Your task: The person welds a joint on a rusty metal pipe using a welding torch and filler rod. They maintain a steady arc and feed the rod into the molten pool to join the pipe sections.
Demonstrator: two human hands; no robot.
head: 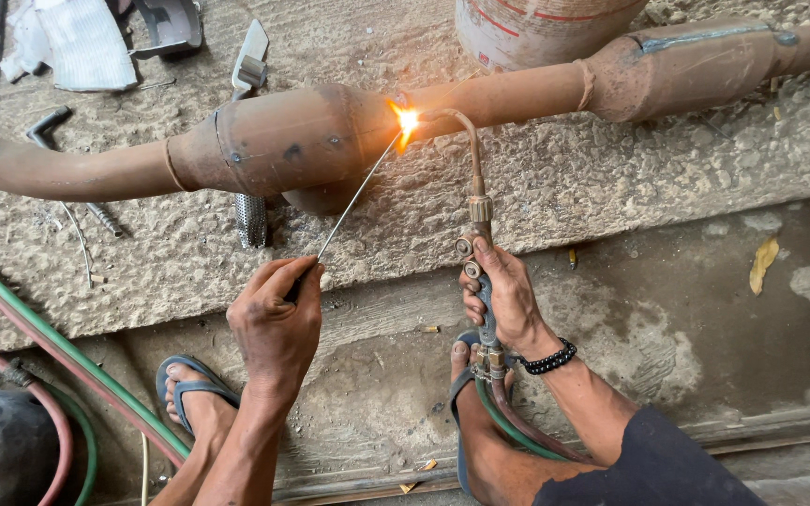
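Torch (477,234) gripped in right hand (508,300), flame on pipe (508,94) joint; left hand (276,323) pinches rod (353,201), feeding its tip into the heat.

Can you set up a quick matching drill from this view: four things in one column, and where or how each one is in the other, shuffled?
Things:
1. left hand
2. right hand
3. flame
4. yellow leaf

States:
A. lies on the concrete floor, far right
B. burns against the rusty exhaust pipe
C. pinches the thin filler rod
D. grips the torch handle

Pairs: 1-C, 2-D, 3-B, 4-A
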